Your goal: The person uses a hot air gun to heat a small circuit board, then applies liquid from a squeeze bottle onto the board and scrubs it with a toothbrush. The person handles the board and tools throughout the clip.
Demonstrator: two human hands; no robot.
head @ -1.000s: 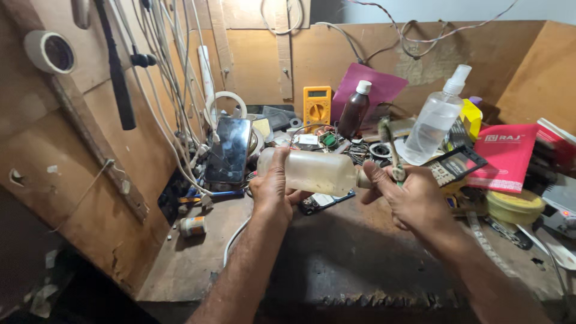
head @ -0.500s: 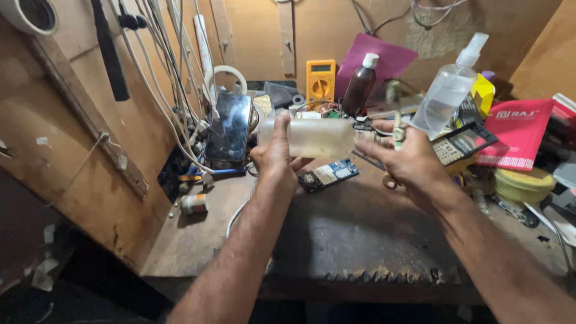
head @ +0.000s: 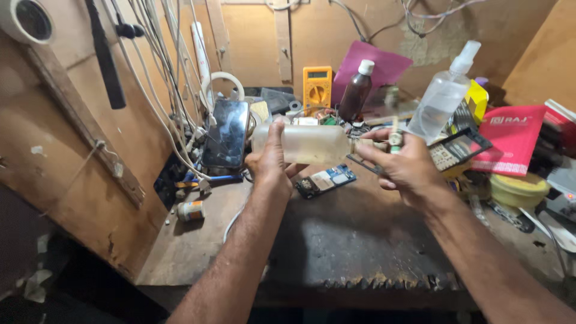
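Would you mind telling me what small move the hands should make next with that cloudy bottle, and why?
Probably twist the cap off. The left hand holds the cloudy bottle sideways above the bench, and the right hand pinches its neck end, where the cap seems to sit, though fingers hide it.
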